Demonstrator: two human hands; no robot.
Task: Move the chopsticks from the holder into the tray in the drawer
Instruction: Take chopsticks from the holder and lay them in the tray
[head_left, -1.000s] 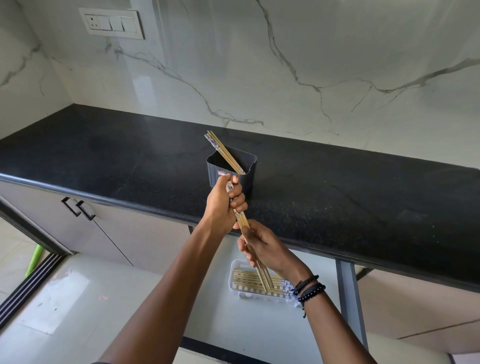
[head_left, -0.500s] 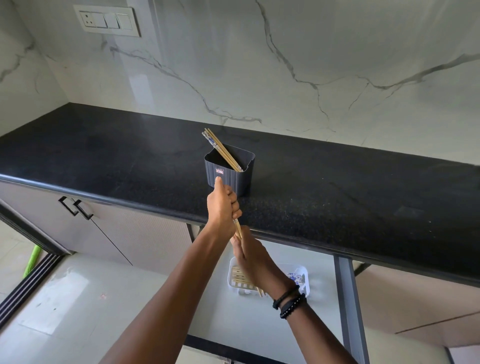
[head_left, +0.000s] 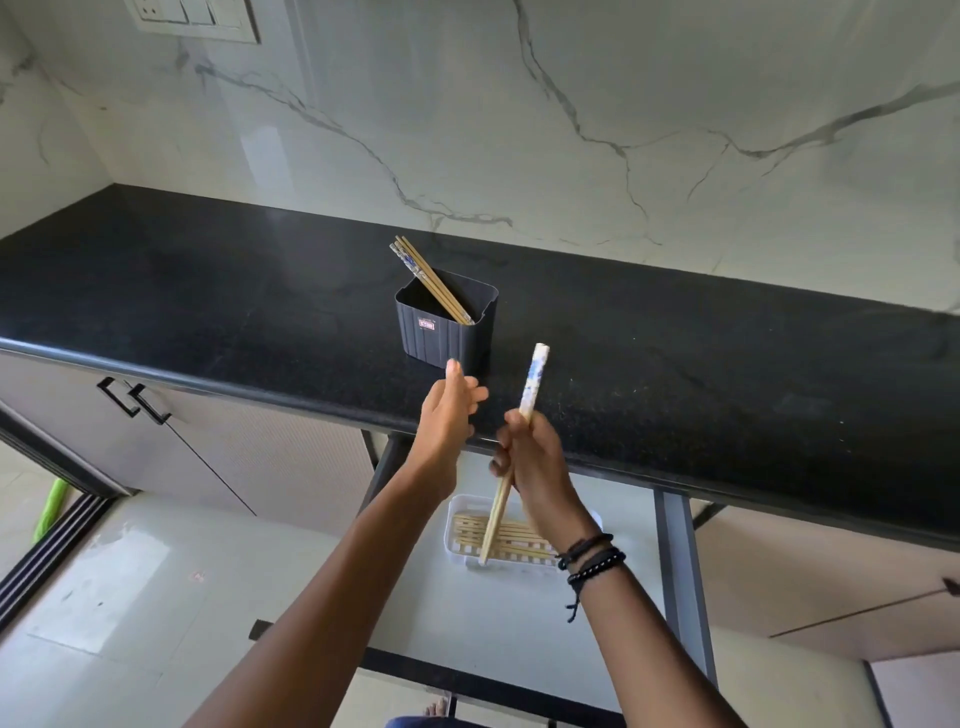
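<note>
Most of my feed is black countertop (head_left: 675, 364), stretching beyond both hands; beneath them the open drawer (head_left: 519, 623) shows its pale floor; just past the left hand (head_left: 447, 415) stands the dark holder (head_left: 441, 338); directly under the right hand (head_left: 530, 457) lies the white tray (head_left: 457, 512); the left hand is relaxed, fingers loose, holding nothing; the right hand grips the held chopsticks (head_left: 532, 384) mid-length, patterned ends up, tips down at the tray; leaning chopsticks (head_left: 426, 275) remain in the holder; flat chopsticks (head_left: 519, 540) line the tray.
</note>
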